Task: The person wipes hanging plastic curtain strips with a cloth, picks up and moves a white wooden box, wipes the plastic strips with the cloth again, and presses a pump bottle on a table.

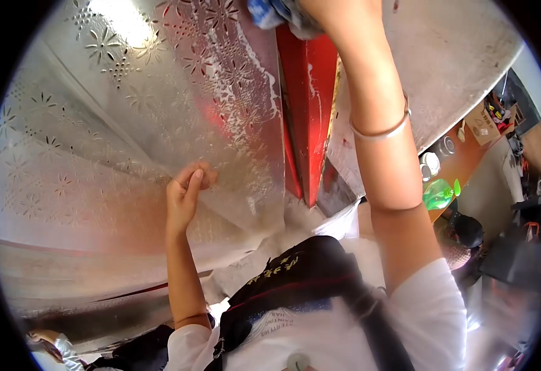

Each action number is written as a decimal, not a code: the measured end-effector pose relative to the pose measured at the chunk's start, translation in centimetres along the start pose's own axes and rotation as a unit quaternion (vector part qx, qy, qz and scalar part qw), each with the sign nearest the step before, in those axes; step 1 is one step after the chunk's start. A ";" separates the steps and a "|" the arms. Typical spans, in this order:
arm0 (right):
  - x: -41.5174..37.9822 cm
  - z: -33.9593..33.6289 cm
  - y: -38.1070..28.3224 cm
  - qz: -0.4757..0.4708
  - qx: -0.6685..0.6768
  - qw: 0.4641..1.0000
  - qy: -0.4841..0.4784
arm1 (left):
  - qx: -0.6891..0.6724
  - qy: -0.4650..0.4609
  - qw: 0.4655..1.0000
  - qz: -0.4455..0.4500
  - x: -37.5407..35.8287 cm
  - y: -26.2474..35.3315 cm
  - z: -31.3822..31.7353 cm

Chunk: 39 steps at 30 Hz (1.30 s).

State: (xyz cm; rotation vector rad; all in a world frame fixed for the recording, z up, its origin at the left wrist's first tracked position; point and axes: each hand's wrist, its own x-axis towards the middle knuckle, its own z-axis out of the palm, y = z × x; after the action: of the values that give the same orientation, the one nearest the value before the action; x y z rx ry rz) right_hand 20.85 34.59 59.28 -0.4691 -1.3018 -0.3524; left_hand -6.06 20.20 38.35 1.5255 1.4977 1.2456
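Observation:
My right hand (335,13) is at the top edge, partly cut off. A blue, white and grey cloth (292,18) is bunched under its fingers. Beneath it stands a red metal post (307,111) with a pale streak down its face. To the left spreads a shiny metal sheet (140,111) with pressed flower patterns, wet with white suds (236,93) along its right side. My left hand (187,195) is against the lower part of this sheet, fingers curled and thumb pressed to them. What they hold, if anything, is hidden.
A plain pale panel (443,55) lies right of the post. On an orange-brown table (468,164) at right are a green bottle (438,195), white-lidded jars (430,164) and a cardboard box (484,123). Another person's hand (43,336) shows at lower left.

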 end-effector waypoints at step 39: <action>-42.7 -21.6 0.9 0.809 -0.007 0.444 -0.384 | -0.031 -0.087 0.995 0.024 1.3 -0.6 1.0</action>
State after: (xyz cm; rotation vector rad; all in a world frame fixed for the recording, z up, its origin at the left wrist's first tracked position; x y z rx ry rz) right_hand 29.23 23.63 13.48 -1.7713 -1.0427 1.6961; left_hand -5.46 21.69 37.64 1.5939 1.3071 1.1440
